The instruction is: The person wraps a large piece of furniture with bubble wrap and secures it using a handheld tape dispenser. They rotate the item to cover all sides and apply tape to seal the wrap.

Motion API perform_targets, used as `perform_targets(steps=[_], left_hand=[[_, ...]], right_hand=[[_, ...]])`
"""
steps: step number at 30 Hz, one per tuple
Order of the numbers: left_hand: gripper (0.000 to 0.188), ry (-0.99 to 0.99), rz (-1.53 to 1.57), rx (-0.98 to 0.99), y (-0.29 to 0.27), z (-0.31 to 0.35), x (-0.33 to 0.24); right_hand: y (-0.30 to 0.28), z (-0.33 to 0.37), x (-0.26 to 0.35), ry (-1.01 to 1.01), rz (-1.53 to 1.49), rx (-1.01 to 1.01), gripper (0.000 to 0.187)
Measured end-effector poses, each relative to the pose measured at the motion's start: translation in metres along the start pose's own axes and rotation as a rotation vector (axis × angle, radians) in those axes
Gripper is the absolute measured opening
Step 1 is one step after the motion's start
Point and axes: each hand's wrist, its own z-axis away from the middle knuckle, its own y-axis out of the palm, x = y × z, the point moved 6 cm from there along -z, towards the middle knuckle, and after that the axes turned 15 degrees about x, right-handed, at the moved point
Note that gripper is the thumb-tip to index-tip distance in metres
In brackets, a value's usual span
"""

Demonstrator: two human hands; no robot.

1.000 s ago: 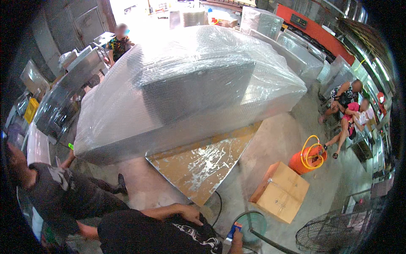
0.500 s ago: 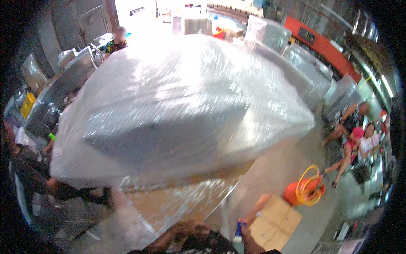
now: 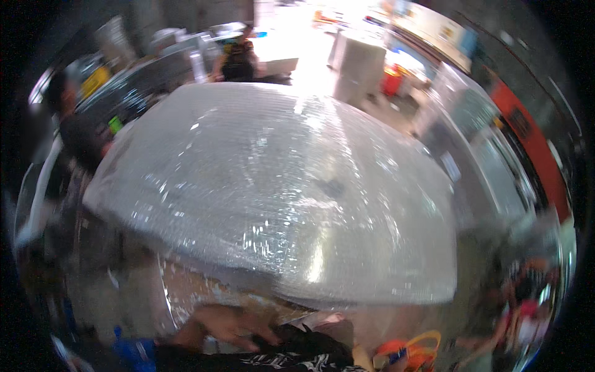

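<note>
Clear plastic wrap (image 3: pixel 248 155) already covers the visible top of the big bundle (image 3: pixel 372 211), mid-view; the brown board (image 3: pixel 214 290) below lies bare. The left hand (image 3: pixel 232 323) spreads loosely, empty; the right hand (image 3: pixel 367 359) is too blurred to tell its grip. A co-worker (image 3: pixel 83 139) and an orange cylinder (image 3: pixel 427 358) crowd either side.

Here we look from head height, down and forward over the wrapped load (image 3: pixel 273 186), left hand (image 3: pixel 232 323) close below, bright opening (image 3: pixel 313 59) far ahead.
</note>
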Motion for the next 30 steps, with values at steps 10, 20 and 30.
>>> perform_targets(steps=[10, 20, 30], left_hand=[[0.051, 0.958, -1.082, -1.713, 0.006, -0.149, -0.252], [0.041, 0.284, -1.033, -1.781, -0.007, -0.269, -0.264], [0.031, -1.723, -0.740, -1.674, 0.089, -0.268, -0.288]], right_hand=[[0.128, -0.234, 0.388, -0.369, 0.531, 0.080, 0.048], [0.413, -0.100, 0.700, -1.230, 0.620, 0.444, 0.058], [0.656, 0.212, 0.566, -1.680, 0.969, 1.405, 0.044]])
